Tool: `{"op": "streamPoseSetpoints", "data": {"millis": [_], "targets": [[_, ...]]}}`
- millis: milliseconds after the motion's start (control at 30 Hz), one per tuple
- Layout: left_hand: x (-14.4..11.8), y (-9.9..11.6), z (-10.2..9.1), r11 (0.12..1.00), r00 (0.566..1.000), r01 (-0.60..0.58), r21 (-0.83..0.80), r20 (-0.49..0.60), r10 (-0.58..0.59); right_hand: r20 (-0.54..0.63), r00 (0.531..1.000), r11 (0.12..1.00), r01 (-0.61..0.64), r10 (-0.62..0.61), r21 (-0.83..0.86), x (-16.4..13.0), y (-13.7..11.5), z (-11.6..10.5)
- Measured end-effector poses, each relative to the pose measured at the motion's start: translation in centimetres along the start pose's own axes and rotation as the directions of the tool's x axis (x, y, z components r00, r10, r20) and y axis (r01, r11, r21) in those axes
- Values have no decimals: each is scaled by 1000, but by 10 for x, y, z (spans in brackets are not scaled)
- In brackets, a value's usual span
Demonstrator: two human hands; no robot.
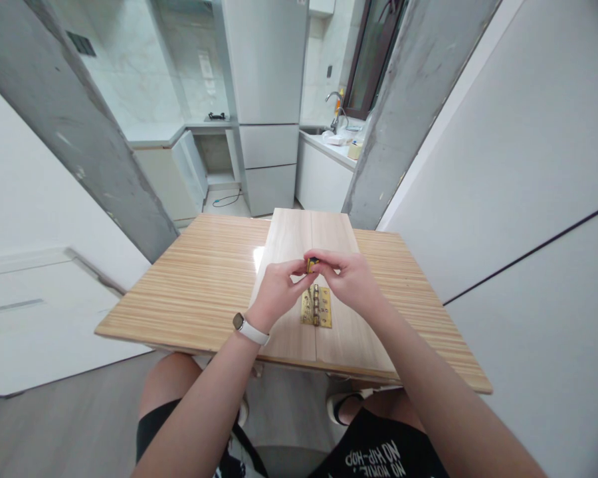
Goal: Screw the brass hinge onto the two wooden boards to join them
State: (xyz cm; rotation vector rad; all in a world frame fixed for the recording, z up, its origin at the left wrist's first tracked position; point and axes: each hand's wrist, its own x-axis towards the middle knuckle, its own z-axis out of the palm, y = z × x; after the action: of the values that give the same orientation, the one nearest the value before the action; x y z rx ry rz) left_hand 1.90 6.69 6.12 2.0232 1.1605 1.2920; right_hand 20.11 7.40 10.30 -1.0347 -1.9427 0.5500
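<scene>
Left hand (278,290): thumb and fingers pinched on one side of a small yellow-and-black item (311,265), wrist lifted above the boards
Right hand (351,282): fingertips closed on the same item from the other side, the index finger reaching over its top
Small yellow-and-black item: held between both hands, above the boards and just beyond the hinge; mostly covered by fingers, so its exact kind cannot be told; a two-handed pinch probably suits something this little, letting one side steady while the other works
Brass hinge (316,307): laid open and flat, barrel lined up with the seam, one leaf to each side, apparently so that each leaf bears on its own board; holes visible in the right leaf, detail on the left leaf too small to tell
Left board (289,338) and right board (349,345): pale wood, side by side with long edges meeting, presumably butted so that the hinge can span both
Table (204,285): striped wood top, bearing the boards crosswise near its middle, likely for easy reach by both arms
Watch (238,321): pale strap, on the left wrist, clear of the work
</scene>
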Motion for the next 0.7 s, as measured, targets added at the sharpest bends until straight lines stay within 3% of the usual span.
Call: {"op": "streamPoseSetpoints", "data": {"millis": [400, 567, 700], "targets": [[15, -8, -17, 997, 976, -61, -51, 207, 70, -231, 972, 996, -61, 44, -71, -21, -12, 22], [-1, -3, -3, 1000, 1000, 10, -24, 20, -10, -200, 978, 996, -71, 58, -60, -20, -16, 22], [-15, 4, 14, 997, 986, 64, 51, -158, -55, -117, 992, 998, -60, 56, -35, -15, -15, 14]]}}
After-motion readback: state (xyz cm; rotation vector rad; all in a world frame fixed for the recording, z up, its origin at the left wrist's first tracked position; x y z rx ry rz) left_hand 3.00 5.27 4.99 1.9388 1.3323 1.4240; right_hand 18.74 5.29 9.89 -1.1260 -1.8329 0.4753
